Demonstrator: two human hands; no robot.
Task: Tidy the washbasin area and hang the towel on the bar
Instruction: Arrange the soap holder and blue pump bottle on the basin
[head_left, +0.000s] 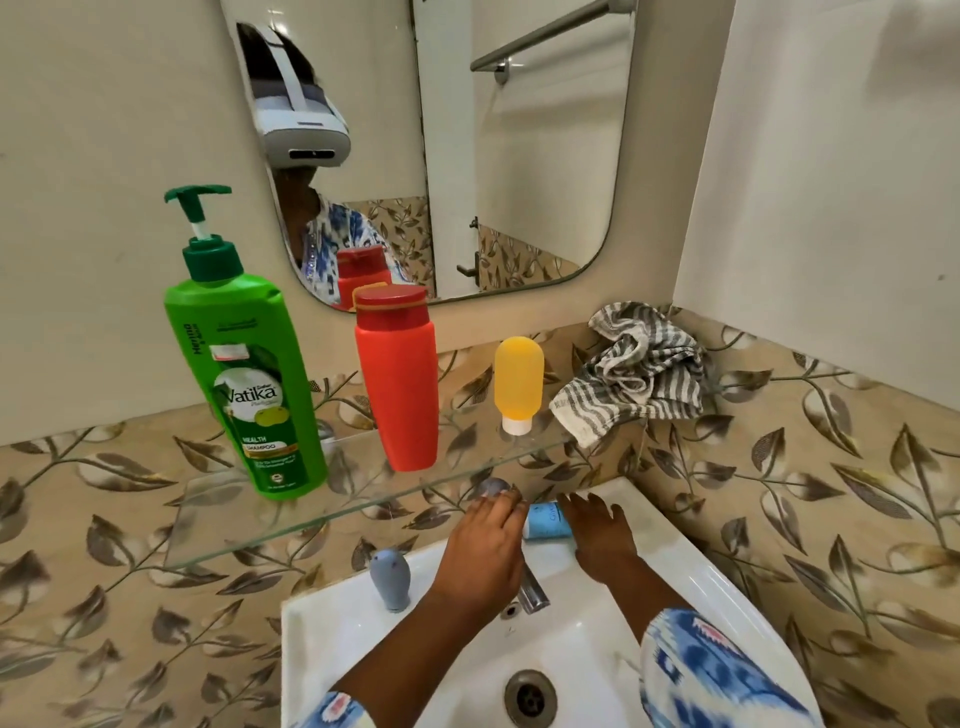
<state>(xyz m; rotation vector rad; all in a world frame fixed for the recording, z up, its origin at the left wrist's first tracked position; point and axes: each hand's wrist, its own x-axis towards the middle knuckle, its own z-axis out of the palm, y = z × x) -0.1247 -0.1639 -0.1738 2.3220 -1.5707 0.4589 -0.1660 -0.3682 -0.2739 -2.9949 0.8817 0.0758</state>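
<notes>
A crumpled grey-and-white striped towel (639, 369) lies at the right end of the glass shelf (291, 535), in the corner. The towel bar (550, 36) shows only as a reflection in the mirror. Both hands reach under the shelf at the back of the white washbasin (691, 566). A small blue tube (548, 522) lies on its side there, between them. My left hand (483, 545) is stretched flat, fingertips at a round grey knob (493, 487) and the tube's left end. My right hand (602, 540) has its fingers spread just right of the tube.
On the shelf stand a green pump shampoo bottle (249, 374), a red bottle (400, 384) and a small yellow bottle (518, 379) on its cap. A grey-blue bottle (390, 577) stands on the basin's left rim. The metal tap (532, 590) juts out between my wrists above the drain (530, 696).
</notes>
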